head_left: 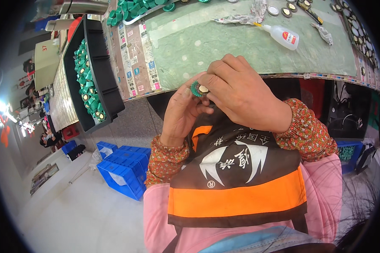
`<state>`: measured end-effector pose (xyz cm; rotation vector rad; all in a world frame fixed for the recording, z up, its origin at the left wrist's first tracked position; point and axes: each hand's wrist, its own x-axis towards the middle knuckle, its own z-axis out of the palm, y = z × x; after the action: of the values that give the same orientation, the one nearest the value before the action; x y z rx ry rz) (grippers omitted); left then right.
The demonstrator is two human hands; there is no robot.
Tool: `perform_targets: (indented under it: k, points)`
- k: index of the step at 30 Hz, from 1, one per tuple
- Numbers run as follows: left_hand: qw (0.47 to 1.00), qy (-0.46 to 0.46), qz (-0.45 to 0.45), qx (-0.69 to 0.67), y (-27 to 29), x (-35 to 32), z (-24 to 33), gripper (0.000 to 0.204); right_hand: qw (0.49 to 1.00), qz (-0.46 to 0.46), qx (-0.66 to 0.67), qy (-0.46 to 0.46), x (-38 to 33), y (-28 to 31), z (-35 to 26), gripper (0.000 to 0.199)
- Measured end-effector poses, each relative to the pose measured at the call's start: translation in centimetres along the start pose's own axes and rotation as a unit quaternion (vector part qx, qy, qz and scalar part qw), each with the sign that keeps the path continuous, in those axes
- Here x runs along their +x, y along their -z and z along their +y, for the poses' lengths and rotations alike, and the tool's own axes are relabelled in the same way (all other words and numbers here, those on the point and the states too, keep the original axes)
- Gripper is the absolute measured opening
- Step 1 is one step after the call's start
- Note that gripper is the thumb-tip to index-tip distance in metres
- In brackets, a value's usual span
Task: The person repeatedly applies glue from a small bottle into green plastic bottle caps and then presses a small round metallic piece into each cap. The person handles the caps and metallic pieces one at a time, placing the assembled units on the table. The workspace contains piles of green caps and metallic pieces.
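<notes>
One green fluted piece [195, 89], with a dark ring and a pale centre, held up between the two hands at the near edge of the worktable, in front of the wearer's body; left hand [179, 107], fingers curled and thumb drawn in, pinching the piece from its left side; right hand [247, 95], back upward, thumb and bent fingers closed at the right side of the same piece, some fingertips hidden; floral sleeve covers [308, 128] at both wrists; dark apron [236, 198] with a broad orange band, worn over pink clothing; on the table, a pale green mat [177, 55]; far and right of the hands, a white squeeze bottle [278, 36] with a red label, lying on its side, its yellow nozzle to the left, near crumpled plastic [236, 19]; beyond the bottle, several round discs [273, 10], light and dark; at the far right, a dark tray with many round pieces [359, 31]; at the far left of the table, a heap of green fluted cups [133, 8]; left of the mat, a black crate [105, 80] of green pieces, many with pale centres; on the floor at left, blue crates [126, 168]; at right, a blue bin [356, 160] containing small green pieces.
</notes>
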<state>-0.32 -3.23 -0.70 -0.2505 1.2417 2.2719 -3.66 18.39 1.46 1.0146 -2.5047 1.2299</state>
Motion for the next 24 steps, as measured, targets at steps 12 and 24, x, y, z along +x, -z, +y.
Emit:
perform_targets:
  k: [12, 24]
  points:
    - [0.999, 0.010, 0.003, 0.034, -0.5, -0.1, -0.2, 0.060, 1.000, 0.019, -0.016, 0.003, -0.3, -0.5, -0.2, 0.038]
    - [0.986, -0.031, 0.041, 0.158, -2.3, -0.4, -0.4, 0.053, 0.999, 0.032, -0.008, 0.019, -0.7, -0.9, -0.3, 0.030]
